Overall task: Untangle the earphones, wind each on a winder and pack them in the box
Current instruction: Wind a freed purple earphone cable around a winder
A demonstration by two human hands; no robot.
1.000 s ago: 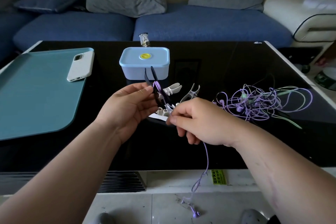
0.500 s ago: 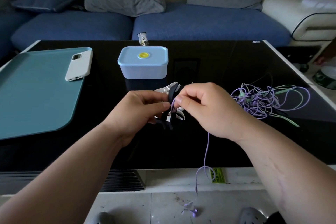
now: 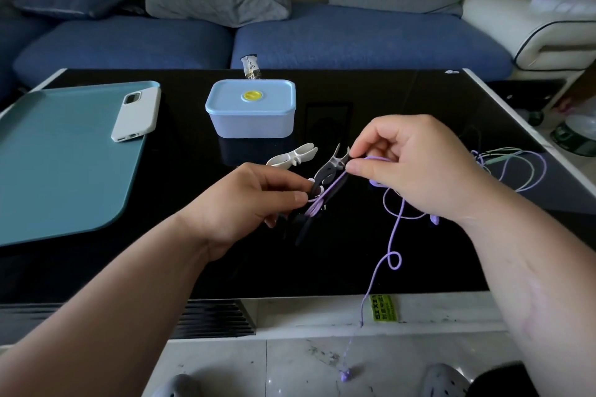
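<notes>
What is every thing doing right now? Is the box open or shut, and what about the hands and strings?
Box: shut, lid on.
Left hand: holds the black winder.
Black winder: tilted, purple cord partly wound on it.
Right hand: pinches the purple cord.
Purple cord: loose end hangs past the table edge.
White winder: lies on the table, bare.
Other earphones: tangled on the table.
Phone: face down.
</notes>
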